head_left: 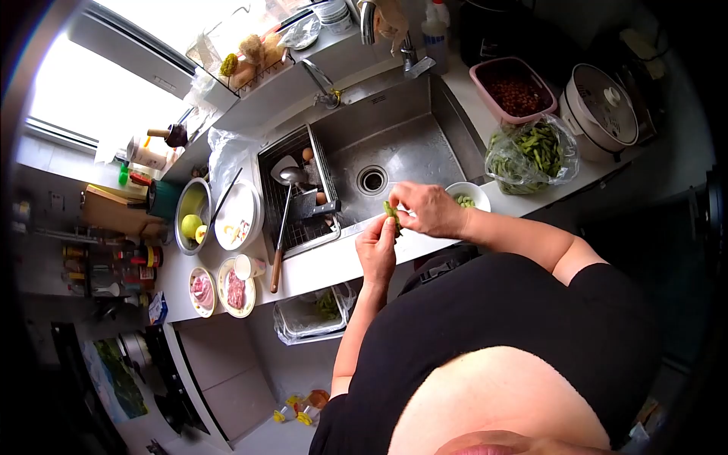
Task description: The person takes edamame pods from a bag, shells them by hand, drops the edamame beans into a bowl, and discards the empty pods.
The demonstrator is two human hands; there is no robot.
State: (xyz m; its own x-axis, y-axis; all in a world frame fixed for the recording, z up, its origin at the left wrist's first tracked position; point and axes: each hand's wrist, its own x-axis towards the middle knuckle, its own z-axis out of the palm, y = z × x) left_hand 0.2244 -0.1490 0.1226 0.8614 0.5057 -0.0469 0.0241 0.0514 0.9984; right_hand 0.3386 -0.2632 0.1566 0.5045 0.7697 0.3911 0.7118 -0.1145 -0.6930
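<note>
In front of the sink, a green bean pod (392,215), which looks like edamame, is pinched between both my hands. My left hand (376,249) grips its lower part with thumb and fingers. From above and to the right, my right hand (430,211) closes its fingertips on the pod's side. Behind my right wrist stands a small white bowl (484,196) with shelled green beans (464,201) in it. Farther right on the counter lies a clear plastic bag (567,163) full of green pods (535,152).
The steel sink (413,125) lies just beyond my hands, with a drying rack (322,155) holding utensils and eggs on its left. Plates of raw meat (236,292) stand farther left. A lined bin (307,327) hangs below the counter edge. A pink basin (489,85) and white cooker (588,125) stand right.
</note>
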